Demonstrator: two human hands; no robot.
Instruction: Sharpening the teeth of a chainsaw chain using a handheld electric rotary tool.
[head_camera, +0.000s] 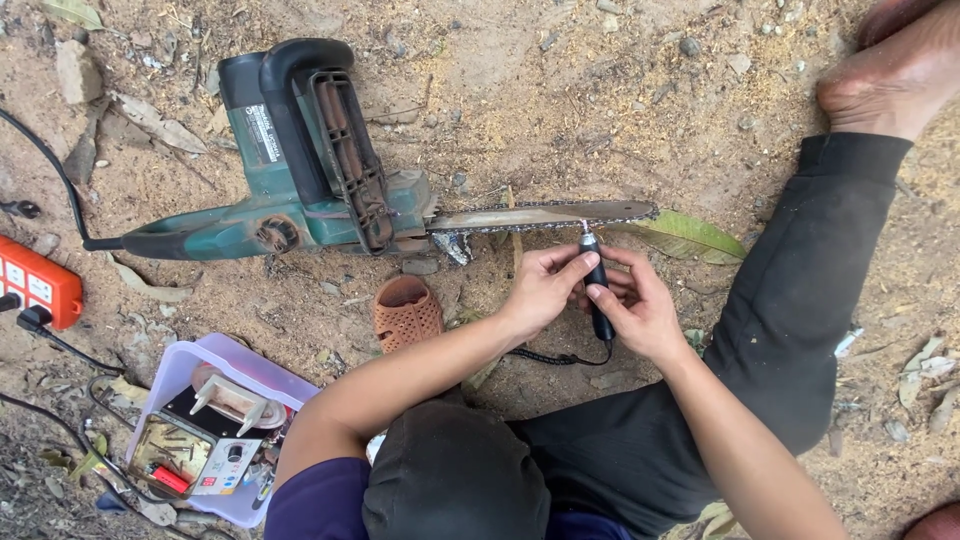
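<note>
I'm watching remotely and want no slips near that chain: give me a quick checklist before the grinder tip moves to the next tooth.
1. Grip on the rotary tool: both the left hand and right hand hold it, ok.
2. Tip position: it meets the chain at the lower edge of the guide bar, ok.
3. Chainsaw steady: it lies on its side on the dirt, no hand on it, cannot tell.
4. Tool cord: it trails below the hands, away from the chain, ok.
5. Saw power: its cable runs off toward the orange power strip; plugged or not, cannot tell.
6. Hand protection: bare fingers close to the teeth, not ok.
</note>
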